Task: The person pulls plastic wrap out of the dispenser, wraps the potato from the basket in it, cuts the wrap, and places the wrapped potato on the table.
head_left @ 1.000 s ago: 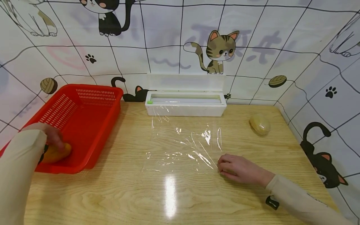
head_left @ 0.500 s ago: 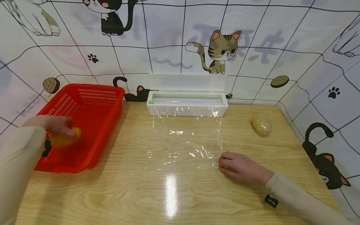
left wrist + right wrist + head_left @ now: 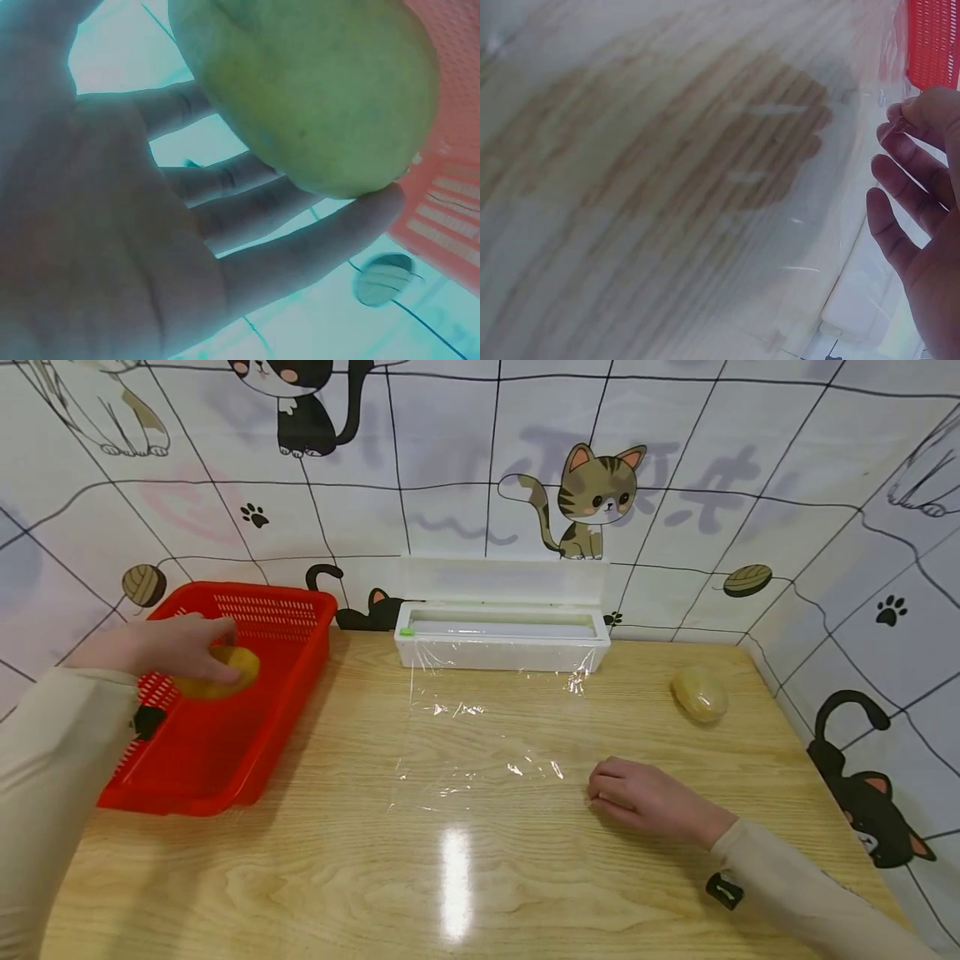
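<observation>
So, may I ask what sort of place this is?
Probably a tabletop work corner, perhaps arranged for wrapping food, though the wider room is out of view: clear film runs from a white box onto a wooden table, and a cat-printed backdrop rises behind.

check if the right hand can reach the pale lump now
Likely yes: the pale lump lies on the table beyond the right hand, with nothing visible between them. The hand pinches the film, though, so it would probably need to let go first.
</observation>
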`<state>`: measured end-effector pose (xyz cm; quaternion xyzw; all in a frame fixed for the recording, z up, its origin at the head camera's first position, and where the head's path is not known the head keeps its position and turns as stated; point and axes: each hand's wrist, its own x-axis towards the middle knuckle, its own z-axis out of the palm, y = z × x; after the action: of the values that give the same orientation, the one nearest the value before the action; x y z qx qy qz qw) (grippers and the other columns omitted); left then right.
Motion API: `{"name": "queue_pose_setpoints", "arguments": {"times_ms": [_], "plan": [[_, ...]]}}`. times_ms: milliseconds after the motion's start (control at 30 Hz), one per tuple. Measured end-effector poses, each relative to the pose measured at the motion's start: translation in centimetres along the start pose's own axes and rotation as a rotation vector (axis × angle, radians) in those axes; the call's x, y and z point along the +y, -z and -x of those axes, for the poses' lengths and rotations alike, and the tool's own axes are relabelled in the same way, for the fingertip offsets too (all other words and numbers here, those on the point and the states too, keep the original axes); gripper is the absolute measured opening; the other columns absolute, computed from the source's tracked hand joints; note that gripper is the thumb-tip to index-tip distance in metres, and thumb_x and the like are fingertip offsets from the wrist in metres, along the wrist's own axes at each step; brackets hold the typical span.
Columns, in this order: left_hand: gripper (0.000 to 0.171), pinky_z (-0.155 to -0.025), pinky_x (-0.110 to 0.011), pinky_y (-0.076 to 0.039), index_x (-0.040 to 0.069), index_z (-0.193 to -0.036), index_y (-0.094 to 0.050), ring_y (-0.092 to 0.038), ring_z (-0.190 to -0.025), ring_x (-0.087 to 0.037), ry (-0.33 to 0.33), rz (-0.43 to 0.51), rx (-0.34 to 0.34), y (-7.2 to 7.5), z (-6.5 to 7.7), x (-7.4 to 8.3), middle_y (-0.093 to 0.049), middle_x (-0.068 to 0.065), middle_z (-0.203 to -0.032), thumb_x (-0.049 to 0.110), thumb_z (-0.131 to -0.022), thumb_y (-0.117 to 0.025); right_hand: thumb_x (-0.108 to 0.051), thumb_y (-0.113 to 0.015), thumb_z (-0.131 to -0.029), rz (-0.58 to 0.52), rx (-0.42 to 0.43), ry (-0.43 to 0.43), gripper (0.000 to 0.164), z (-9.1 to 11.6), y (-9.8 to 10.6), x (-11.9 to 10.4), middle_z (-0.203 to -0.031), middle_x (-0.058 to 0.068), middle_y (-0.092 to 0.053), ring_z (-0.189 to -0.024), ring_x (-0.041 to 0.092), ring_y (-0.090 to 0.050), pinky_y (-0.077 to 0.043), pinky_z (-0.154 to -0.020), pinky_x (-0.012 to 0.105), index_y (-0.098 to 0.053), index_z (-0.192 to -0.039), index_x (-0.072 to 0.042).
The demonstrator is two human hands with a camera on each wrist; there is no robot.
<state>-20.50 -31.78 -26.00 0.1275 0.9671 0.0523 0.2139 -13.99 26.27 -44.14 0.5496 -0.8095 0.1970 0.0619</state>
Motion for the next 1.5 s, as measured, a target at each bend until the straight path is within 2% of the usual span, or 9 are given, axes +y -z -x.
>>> {"name": "queue_pose_setpoints", "arguments": {"times_ms": [167,267,433,567,700,833,1067,1267,1500], "plan": [[0.047,-0.060,-0.035,-0.046,0.002,-0.107,-0.051,-0.048,-0.083,-0.027,-0.037,0.016,0.067,0.1,-0.9,2.9,-0.049,-0.009,-0.085,0.025,-0.076,-0.077,-0.007,-0.066,-0.090,-0.015,0.027,0.053,0.008,-0.2,0.0,0.0,-0.095,-0.005,-0.056,-0.085,0.008,-0.053,-0.046,-0.073,0.024,-0.062,-0.093,-0.014],[0.045,-0.061,-0.036,-0.046,0.004,-0.108,-0.052,-0.047,-0.089,-0.029,-0.068,0.028,0.100,0.4,-1.9,4.9,-0.048,-0.011,-0.091,0.025,-0.077,-0.076,-0.005,-0.069,-0.086,-0.008,0.028,0.050,0.013,-0.3,0.0,0.0,-0.095,-0.006,-0.056,-0.084,0.008,-0.053,-0.046,-0.073,0.023,-0.063,-0.093,-0.014],[0.044,-0.065,-0.037,-0.044,0.002,-0.114,-0.052,-0.046,-0.091,-0.030,-0.112,0.041,0.131,0.7,-4.0,7.9,-0.046,-0.014,-0.098,0.025,-0.081,-0.070,-0.007,-0.068,-0.088,-0.002,0.033,0.048,0.009,-0.4,-0.3,0.0,-0.095,-0.005,-0.057,-0.085,0.008,-0.054,-0.046,-0.073,0.025,-0.063,-0.093,-0.012],[0.041,-0.066,-0.037,-0.042,0.002,-0.115,-0.054,-0.045,-0.090,-0.028,-0.153,0.082,0.146,0.3,-5.6,10.2,-0.046,-0.014,-0.099,0.024,-0.083,-0.068,-0.009,-0.067,-0.089,-0.006,0.026,0.033,0.007,-0.6,-0.6,0.1,-0.095,-0.006,-0.057,-0.086,0.007,-0.054,-0.046,-0.074,0.025,-0.063,-0.093,-0.013],[0.037,-0.067,-0.036,-0.042,0.003,-0.112,-0.056,-0.046,-0.088,-0.027,-0.221,0.124,0.156,-0.8,-7.5,12.2,-0.047,-0.014,-0.098,0.022,-0.083,-0.067,-0.009,-0.065,-0.090,-0.003,0.028,0.026,0.007,-0.6,-0.8,0.1,-0.094,-0.007,-0.056,-0.084,0.006,-0.053,-0.046,-0.072,0.024,-0.062,-0.092,-0.015],[0.038,-0.069,-0.035,-0.042,0.002,-0.112,-0.055,-0.046,-0.088,-0.026,-0.290,0.150,0.129,-2.4,-9.3,14.1,-0.047,-0.014,-0.098,0.022,-0.082,-0.068,-0.010,-0.064,-0.092,-0.003,0.034,0.028,0.006,-0.6,-0.9,0.1,-0.094,-0.007,-0.056,-0.084,0.006,-0.053,-0.046,-0.072,0.024,-0.061,-0.091,-0.015],[0.041,-0.069,-0.033,-0.042,0.005,-0.112,-0.056,-0.048,-0.084,-0.024,-0.350,0.136,0.066,-5.4,-11.6,17.0,-0.048,-0.011,-0.098,0.030,-0.083,-0.070,-0.010,-0.066,-0.090,0.002,0.030,0.005,0.006,-0.6,-1.0,0.2,-0.094,-0.007,-0.056,-0.084,0.006,-0.054,-0.047,-0.072,0.023,-0.062,-0.091,-0.015],[0.043,-0.066,-0.029,-0.038,0.007,-0.111,-0.057,-0.047,-0.081,-0.019,-0.381,0.050,0.039,-7.5,-12.8,19.8,-0.051,-0.005,-0.092,0.038,-0.084,-0.070,-0.006,-0.070,-0.086,-0.006,0.021,-0.011,0.013,-0.5,-1.1,0.2,-0.095,-0.006,-0.057,-0.085,0.006,-0.054,-0.047,-0.072,0.023,-0.062,-0.092,-0.014],[0.040,-0.061,-0.025,-0.033,0.011,-0.102,-0.057,-0.044,-0.075,-0.014,-0.465,-0.093,0.030,-9.8,-14.0,23.6,-0.047,0.000,-0.082,0.045,-0.086,-0.070,-0.005,-0.072,-0.083,-0.007,0.011,-0.030,0.017,-0.4,-1.0,0.2,-0.095,-0.008,-0.056,-0.084,0.004,-0.054,-0.047,-0.071,0.023,-0.062,-0.092,-0.015]]}}
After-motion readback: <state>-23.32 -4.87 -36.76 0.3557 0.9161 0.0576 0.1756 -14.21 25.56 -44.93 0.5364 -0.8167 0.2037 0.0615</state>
